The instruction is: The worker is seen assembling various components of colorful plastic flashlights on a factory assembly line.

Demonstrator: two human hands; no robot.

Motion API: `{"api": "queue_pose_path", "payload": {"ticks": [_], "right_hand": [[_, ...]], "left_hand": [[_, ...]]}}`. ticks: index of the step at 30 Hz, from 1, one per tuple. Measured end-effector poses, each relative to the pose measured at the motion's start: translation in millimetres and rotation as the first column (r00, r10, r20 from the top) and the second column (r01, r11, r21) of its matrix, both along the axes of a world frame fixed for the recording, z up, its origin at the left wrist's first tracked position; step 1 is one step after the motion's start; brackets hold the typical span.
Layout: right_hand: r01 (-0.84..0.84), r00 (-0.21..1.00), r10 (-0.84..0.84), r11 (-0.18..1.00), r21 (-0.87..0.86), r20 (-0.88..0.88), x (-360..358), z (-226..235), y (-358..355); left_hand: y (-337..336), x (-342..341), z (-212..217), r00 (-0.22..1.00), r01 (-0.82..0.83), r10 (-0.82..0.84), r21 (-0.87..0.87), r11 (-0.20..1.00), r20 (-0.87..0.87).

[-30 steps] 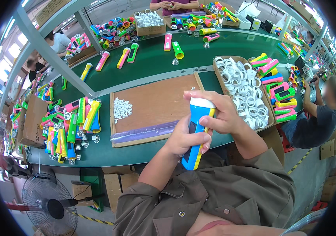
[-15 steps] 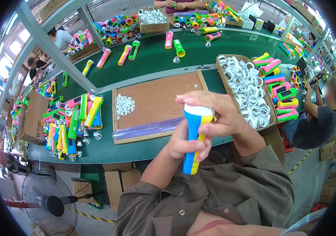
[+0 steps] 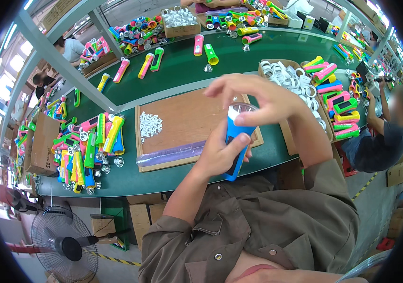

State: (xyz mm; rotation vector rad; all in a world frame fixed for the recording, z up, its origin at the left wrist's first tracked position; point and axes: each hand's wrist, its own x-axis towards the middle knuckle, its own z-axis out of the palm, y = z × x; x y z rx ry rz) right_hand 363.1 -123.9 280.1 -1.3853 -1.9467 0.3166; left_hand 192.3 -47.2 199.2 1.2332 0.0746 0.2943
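Note:
A blue flashlight (image 3: 238, 130) with a dark panel along its body stands tilted in front of my chest. Its head points up and shows a white rim and a clear, shiny cup. My left hand (image 3: 220, 152) is closed around the body, thumb across the front. Over the head arches my right hand (image 3: 268, 100), fingers stretched out and apart, the thumb by the rim. Whether that thumb touches the rim I cannot tell. Behind the flashlight lies a wooden board (image 3: 182, 118) with a pile of small white parts (image 3: 150, 127) and a roll of purplish film (image 3: 173, 154).
To the right stands a carton of white rings (image 3: 286, 80), beside stacked colourful flashlights (image 3: 336, 101). More flashlights (image 3: 88, 146) and clear cups pile up at the left. Several lie on the green belt (image 3: 178, 70). A metal post (image 3: 76, 70) rises at left. Below is a fan (image 3: 69, 247).
My right hand has lifted off the flashlight's head and its fingers have spread, baring the rim and clear cup. The flashlight has turned in my left hand and now shows its blue side and dark panel.

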Motion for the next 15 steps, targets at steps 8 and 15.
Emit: {"api": "queue_pose_path", "payload": {"ticks": [8, 15], "right_hand": [[0.114, 0.797, -0.294, 0.931, -0.346, -0.528, 7, -36, 47], [-0.168, 0.928, 0.177, 0.984, 0.057, -0.329, -8, -14, 9]], "left_hand": [[26, 41, -13, 0.745, -0.591, 0.542, 0.76, 0.269, 0.387], [30, 17, -22, 0.919, -0.359, 0.189, 0.537, 0.763, 0.346]]}}
